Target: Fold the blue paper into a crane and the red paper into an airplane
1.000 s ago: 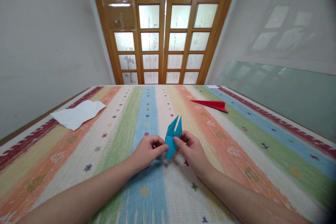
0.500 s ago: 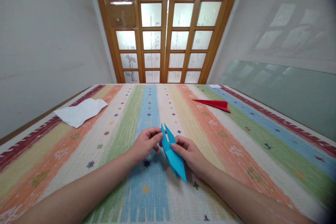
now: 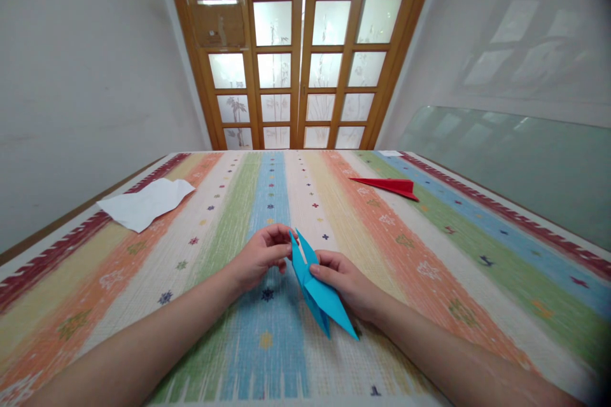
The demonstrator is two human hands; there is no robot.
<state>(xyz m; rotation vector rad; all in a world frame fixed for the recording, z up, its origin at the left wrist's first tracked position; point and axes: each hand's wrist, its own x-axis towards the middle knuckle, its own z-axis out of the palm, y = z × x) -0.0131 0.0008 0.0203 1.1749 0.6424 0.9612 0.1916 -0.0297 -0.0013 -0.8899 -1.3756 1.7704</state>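
A folded bright-blue origami paper [image 3: 324,299] is held above the table, tilted, with two narrow points at the far end and two wider flaps spread toward me. My right hand [image 3: 346,280] pinches its middle from the right, thumb on top and the other fingers underneath. At the far left point, the closed fingertips of my left hand [image 3: 267,254] touch the paper's edge; the point hides part of them.
A striped, patterned tablecloth [image 3: 214,305] covers the table. On the left lies a creased white sheet of paper [image 3: 147,203]. A folded red paper plane [image 3: 389,186] rests at the back right. Beyond the table stand wooden doors with glass panes [image 3: 305,70].
The near flaps of the blue paper have spread apart and swung right. My left fingers have shifted slightly left and now sit at the edge of the far left point.
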